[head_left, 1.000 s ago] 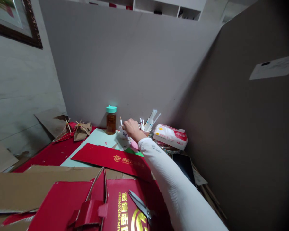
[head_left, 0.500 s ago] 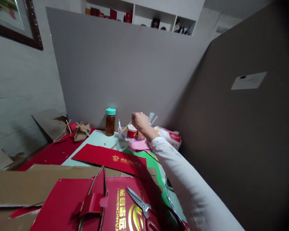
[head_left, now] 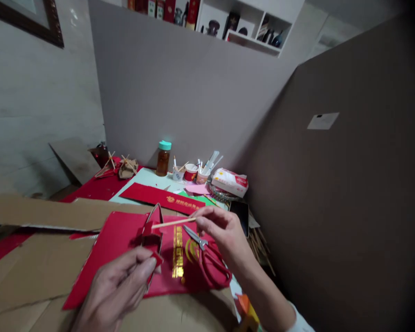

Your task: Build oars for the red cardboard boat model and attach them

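Observation:
My right hand (head_left: 218, 231) pinches a thin wooden stick (head_left: 173, 223) held level, its tip pointing left at a small folded red cardboard piece (head_left: 151, 233). My left hand (head_left: 119, 286) grips the lower edge of that red piece with closed fingers. Both hover over a flat red cardboard sheet with gold lettering (head_left: 124, 249). Red-handled scissors (head_left: 207, 260) lie on the sheet just under my right hand.
At the back stand an amber jar with a teal lid (head_left: 163, 158), paper cups of sticks and pens (head_left: 191, 172), and a tissue pack (head_left: 229, 181). Brown cardboard sheets (head_left: 38, 258) lie left. Small stick-and-card models (head_left: 119, 167) sit far left. Grey partitions enclose the desk.
My right hand has come back from the cups at the rear with a wooden stick. My left hand has come into view on the red piece. The view has tipped down.

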The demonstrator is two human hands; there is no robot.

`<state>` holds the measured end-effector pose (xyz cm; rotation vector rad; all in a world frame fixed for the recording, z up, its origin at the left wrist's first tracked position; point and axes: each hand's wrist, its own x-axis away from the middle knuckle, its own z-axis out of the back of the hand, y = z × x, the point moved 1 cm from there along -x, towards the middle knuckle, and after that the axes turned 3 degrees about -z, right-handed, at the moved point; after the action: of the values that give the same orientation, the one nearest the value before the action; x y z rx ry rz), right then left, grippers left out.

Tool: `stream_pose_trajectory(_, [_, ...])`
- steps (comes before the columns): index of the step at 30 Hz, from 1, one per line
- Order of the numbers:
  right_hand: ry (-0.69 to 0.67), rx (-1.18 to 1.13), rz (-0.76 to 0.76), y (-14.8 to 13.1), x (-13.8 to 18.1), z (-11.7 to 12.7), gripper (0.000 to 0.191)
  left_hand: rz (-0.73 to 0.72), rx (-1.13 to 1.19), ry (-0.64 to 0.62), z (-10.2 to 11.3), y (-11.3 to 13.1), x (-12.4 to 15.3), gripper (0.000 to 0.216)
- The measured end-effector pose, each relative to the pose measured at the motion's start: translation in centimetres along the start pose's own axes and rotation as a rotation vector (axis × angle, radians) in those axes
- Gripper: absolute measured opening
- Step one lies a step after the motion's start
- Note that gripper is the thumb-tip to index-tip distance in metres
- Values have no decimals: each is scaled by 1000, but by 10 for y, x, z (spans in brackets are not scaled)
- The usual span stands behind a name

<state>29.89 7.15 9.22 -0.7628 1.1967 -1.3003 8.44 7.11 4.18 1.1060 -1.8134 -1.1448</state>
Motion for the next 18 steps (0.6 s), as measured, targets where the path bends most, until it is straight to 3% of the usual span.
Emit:
stream_pose_trajectory(2, [-51,-15,-25,1,31,-12,21,-33,89,-70,-3,-2,-1,40])
stream_pose_trajectory(5, [-128,133,62,2,59,-21,12,-37,192,-130,-11,-4,2,31])
stream_pose_trajectory(12, [-188,299,300,18,72,0,10,133,281,-79,-29,-6,-1,40])
stream_pose_trajectory(15, [-219,269,338,29,69,11,9,185,238,3,-28,-10,-4,37])
stream_pose_trajectory(18, [-279,245,377,36,69,14,7,223,96,171,-25,-16,-3,48])
